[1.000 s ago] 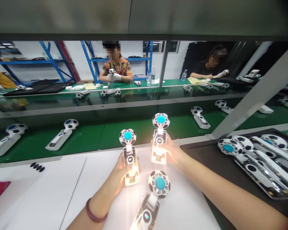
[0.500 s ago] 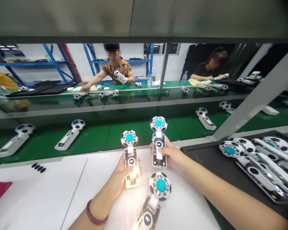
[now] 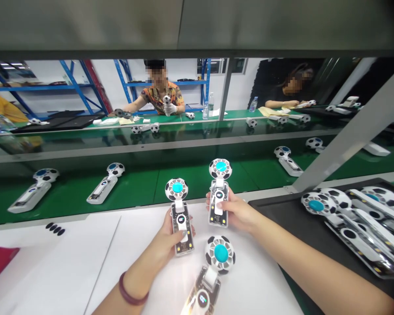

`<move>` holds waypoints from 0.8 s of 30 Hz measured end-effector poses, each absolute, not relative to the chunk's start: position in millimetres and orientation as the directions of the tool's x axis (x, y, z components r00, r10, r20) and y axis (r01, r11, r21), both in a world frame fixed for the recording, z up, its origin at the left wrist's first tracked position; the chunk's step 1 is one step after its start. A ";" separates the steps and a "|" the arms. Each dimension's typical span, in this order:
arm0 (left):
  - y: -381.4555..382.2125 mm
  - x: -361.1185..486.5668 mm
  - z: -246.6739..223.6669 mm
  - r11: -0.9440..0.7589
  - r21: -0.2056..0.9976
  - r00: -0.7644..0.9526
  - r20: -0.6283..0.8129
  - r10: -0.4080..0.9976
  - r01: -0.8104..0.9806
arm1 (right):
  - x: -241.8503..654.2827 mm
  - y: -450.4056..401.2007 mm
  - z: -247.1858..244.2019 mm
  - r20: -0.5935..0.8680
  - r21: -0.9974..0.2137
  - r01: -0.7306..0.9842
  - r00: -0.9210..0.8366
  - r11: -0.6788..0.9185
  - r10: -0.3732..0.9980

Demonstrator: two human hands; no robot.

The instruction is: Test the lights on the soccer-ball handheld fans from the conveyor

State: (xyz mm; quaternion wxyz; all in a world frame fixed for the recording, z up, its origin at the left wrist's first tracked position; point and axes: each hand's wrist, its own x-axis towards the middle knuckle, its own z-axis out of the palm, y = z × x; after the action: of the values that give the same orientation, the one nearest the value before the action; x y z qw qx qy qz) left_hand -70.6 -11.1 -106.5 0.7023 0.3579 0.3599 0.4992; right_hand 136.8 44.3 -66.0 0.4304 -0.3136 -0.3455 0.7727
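My left hand (image 3: 167,238) is wrapped round a handheld fan (image 3: 181,219) with a soccer-ball head, a turquoise centre and a clear body with a lit round display. The thumb rests on the white strip below the display. Slightly farther away, my right hand (image 3: 239,211) grips a matching fan (image 3: 219,195), its thumb also on the front strip. Both fans are held upright, faces towards me. Below them a third fan (image 3: 211,278) lies on the white work surface, display lit and lower end cut off by the frame, with a glow near that end.
Several fans lie in a black tray (image 3: 276,209) at right. Beyond the white surface runs a green belt (image 3: 170,175) carrying more fans (image 3: 105,183). Small black ovals (image 3: 55,229) lie at left. A slanted grey post (image 3: 344,127) stands at right. Co-workers sit across the line.
The bright light on the fan in my left hand has gone out. Fans on the near belt have shifted right. Across the line, a co-worker has lifted a fan off the far belt.
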 end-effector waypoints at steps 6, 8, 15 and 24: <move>-13.0 -69.6 -101.7 0.246 0.871 0.232 -0.157 0.960 -0.426 | 136.4 44.1 -67.2 -0.182 -0.810 -0.446 -0.425 -0.380 0.887; -13.4 -69.4 -100.9 0.249 0.868 0.227 -0.163 0.960 -0.430 | 136.7 44.4 -68.2 -0.175 -0.812 -0.446 -0.429 -0.377 0.886; -12.8 -70.3 -102.1 0.234 0.871 0.213 -0.153 0.965 -0.432 | 136.5 44.6 -69.9 -0.155 -0.817 -0.447 -0.439 -0.365 0.885; -11.8 -70.6 -103.9 0.237 0.867 0.229 -0.148 0.962 -0.437 | 135.8 45.0 -68.6 -0.151 -0.818 -0.447 -0.439 -0.361 0.886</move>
State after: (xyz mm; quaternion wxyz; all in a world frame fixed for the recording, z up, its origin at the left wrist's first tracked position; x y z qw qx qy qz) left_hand -70.6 -11.8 -103.9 0.6966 0.3593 0.3651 0.5023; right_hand 135.8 45.0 -68.6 0.4345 -0.3031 -0.3617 0.7671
